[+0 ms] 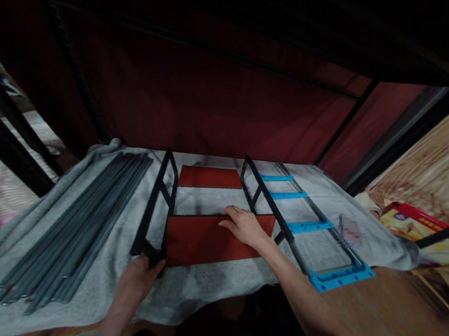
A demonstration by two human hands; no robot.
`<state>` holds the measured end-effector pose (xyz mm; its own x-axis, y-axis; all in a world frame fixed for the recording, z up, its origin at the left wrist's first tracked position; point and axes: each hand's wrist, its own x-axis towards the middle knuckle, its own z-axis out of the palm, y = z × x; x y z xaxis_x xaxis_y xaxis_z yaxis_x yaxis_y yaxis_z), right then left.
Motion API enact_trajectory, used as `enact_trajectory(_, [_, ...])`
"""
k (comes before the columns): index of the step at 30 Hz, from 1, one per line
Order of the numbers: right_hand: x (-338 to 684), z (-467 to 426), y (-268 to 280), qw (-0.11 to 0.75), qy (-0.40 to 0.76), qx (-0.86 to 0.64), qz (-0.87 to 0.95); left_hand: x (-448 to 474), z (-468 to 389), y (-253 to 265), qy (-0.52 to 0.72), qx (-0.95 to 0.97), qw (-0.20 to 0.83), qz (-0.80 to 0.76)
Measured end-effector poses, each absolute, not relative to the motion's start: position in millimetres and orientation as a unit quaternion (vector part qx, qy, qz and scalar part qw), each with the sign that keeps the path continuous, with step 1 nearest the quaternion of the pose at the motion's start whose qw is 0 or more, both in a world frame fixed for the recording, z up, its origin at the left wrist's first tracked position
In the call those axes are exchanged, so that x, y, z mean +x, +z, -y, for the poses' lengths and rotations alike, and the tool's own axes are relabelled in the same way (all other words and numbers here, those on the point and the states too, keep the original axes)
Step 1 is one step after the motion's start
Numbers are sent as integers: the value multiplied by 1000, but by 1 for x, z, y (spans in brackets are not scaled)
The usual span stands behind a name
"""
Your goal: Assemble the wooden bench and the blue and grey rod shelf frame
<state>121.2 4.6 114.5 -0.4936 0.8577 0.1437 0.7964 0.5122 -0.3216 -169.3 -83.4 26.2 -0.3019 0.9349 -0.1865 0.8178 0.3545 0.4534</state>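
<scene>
Between two black metal side frames (149, 208) lie two red-brown boards, one farther off and one nearer to me. My left hand (137, 282) is closed round the near lower corner of the left side frame. Across the nearer red-brown board (202, 243) reaches my right hand (244, 226), its fingers bent over the far edge and its thumb on the front side. The farther red-brown board (211, 177) is untouched. The right side frame (267, 195) leans close to my right forearm, which hides part of the nearer board's right end.
A bundle of grey metal tubes (77, 232) lies left on the grey cloth (195, 306). At right rests a ladder-like piece with grey rails and blue plastic crossbars (309, 226). Black metal posts (347, 120) and a dark overhead surface surround the space. A colourful box (425, 231) stands right.
</scene>
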Motion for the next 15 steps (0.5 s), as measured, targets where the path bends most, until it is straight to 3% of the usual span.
enact_trajectory(8, [119, -6, 109, 153, 111, -466, 864, -173, 84, 29, 176, 539, 319, -760])
enact_trajectory(15, [118, -16, 119, 113, 120, -436, 885, -177, 72, 24, 126, 544, 329, -762])
